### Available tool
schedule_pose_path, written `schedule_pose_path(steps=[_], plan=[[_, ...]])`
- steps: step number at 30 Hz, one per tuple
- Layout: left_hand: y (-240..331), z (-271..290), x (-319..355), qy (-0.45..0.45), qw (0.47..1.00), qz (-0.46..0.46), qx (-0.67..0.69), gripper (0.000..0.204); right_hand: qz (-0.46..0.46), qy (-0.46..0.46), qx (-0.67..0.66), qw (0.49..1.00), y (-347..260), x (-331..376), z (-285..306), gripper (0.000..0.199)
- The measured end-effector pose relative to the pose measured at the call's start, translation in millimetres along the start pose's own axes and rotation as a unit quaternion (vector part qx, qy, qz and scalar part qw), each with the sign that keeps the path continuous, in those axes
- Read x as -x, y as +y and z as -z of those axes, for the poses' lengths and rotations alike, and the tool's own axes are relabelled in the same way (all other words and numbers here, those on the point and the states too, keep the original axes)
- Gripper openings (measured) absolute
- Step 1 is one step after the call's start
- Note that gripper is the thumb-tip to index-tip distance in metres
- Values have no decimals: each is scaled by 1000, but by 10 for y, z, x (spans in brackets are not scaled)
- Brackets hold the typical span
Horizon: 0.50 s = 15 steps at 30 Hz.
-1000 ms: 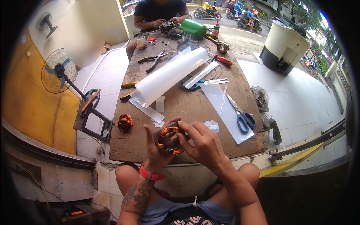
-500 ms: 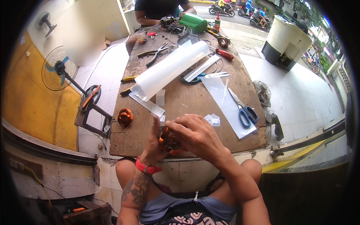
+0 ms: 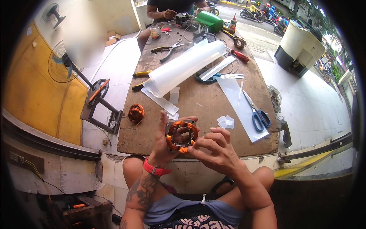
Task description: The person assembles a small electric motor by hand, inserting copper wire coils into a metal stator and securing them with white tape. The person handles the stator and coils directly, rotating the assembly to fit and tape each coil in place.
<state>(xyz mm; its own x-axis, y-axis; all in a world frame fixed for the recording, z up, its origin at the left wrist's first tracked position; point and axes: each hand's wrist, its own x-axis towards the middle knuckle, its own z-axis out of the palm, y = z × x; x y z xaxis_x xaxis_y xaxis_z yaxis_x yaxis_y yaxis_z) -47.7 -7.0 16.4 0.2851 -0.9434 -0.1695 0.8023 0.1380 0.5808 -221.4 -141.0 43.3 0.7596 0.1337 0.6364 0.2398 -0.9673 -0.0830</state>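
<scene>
Above my lap, at the table's near edge, my left hand point(image 3: 159, 149) grips a motor stator point(image 3: 182, 124), a metal ring wound with orange copper wire. Its open centre faces up towards me. The thumb sticks up along the left side and the other fingers go behind the ring. My right hand point(image 3: 219, 150) pinches the copper winding at the stator's lower right, with thumb and forefinger; the fingertips are partly hidden there. A loose copper coil point(image 3: 136, 113) lies on the table to the left. Small clear plastic pieces point(image 3: 225, 122) lie to the right.
A roll of translucent plastic sheet point(image 3: 187, 68) lies across the wooden table point(image 3: 206, 101). Around it are blue-handled scissors point(image 3: 260, 119), pliers point(image 3: 167, 49), a red screwdriver point(image 3: 240, 55) and a flat plastic strip point(image 3: 244, 110). Another person point(image 3: 171, 9) sits at the far end.
The stator has turned so its open centre now shows. My right hand has moved from over its top to its lower right edge. The whole view has shifted slightly.
</scene>
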Motion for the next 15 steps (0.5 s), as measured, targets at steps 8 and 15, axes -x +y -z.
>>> schedule_pose_path(steps=[8, 15], plan=[[17, 16, 26, -1, 999, -23, -30, 99, -46, -1, -64, 997, -21, -36, -76, 32], [-81, -33, 13, 46, 998, -18, 47, 98, 4, -6, 1, 1000, 52, 3, -167, 35]])
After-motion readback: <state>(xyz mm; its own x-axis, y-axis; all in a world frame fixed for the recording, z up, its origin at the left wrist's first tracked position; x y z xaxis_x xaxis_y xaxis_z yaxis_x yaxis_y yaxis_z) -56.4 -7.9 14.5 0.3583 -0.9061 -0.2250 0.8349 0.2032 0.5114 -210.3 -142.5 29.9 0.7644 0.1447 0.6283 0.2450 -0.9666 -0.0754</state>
